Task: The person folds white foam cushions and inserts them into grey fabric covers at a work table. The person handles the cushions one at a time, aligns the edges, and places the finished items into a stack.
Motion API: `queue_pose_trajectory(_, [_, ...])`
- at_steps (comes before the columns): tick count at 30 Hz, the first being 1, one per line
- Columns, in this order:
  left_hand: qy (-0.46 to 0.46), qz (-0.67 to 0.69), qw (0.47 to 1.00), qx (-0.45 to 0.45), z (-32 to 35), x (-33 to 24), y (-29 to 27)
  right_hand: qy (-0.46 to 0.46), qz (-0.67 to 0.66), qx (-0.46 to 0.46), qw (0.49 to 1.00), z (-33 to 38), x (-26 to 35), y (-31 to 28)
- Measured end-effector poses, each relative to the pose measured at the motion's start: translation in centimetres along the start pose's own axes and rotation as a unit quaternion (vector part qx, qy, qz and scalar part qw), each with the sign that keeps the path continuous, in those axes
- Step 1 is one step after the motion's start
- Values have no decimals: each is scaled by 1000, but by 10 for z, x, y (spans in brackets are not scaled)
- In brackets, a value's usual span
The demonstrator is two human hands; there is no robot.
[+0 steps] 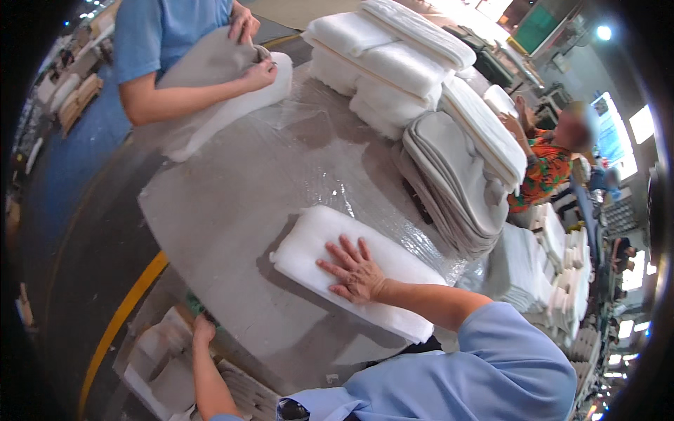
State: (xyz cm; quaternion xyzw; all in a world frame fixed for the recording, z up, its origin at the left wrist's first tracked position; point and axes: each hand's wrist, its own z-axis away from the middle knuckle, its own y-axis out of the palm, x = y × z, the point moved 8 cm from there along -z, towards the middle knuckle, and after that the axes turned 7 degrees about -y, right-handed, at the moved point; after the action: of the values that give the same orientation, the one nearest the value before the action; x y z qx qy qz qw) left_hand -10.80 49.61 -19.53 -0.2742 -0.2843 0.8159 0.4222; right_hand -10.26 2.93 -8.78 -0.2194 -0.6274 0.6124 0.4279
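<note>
A thick white padding slab point(319, 238), soft and rectangular, lies on the film-covered table in front of me. My right hand point(356, 272) rests flat on top of it, fingers spread. Low at the left, past the table's edge, my left hand point(203, 328) is closed beside a green item point(194, 304). Whatever its fingers hold, if anything, cannot be made out. Below that hand sits an open container with white and grey padded pieces point(165, 351).
Folded white batting point(382, 52) is stacked at the far side of the table point(232, 203). Grey fabric covers point(449, 182) lie piled nearer. A co-worker in blue point(172, 42) handles a grey cover over white padding; another person point(544, 165) works at right. Yellow floor line point(116, 330) at left.
</note>
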Motion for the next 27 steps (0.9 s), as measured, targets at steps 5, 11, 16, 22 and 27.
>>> queue_pose_trajectory(5, [21, 156, 901, -403, 86, -17, -110, -12, 1, -38, 999, 3, 6, -7])
queue_pose_trajectory(11, [249, 245, 913, -211, 98, -250, -91, 46, -92, -167, 981, 52, 5, -51])
queue_pose_trajectory(16, [267, 150, 939, -154, 78, -334, -32, 231, -265, -391, 851, 211, -44, -83])
queue_pose_trajectory(22, [214, 81, 970, -84, 71, -364, 13, 546, -564, -338, 519, 363, -78, 67])
queue_pose_trajectory(27, [163, 246, 951, -91, 98, -318, 3, 496, -664, -308, 467, 319, -62, 85])
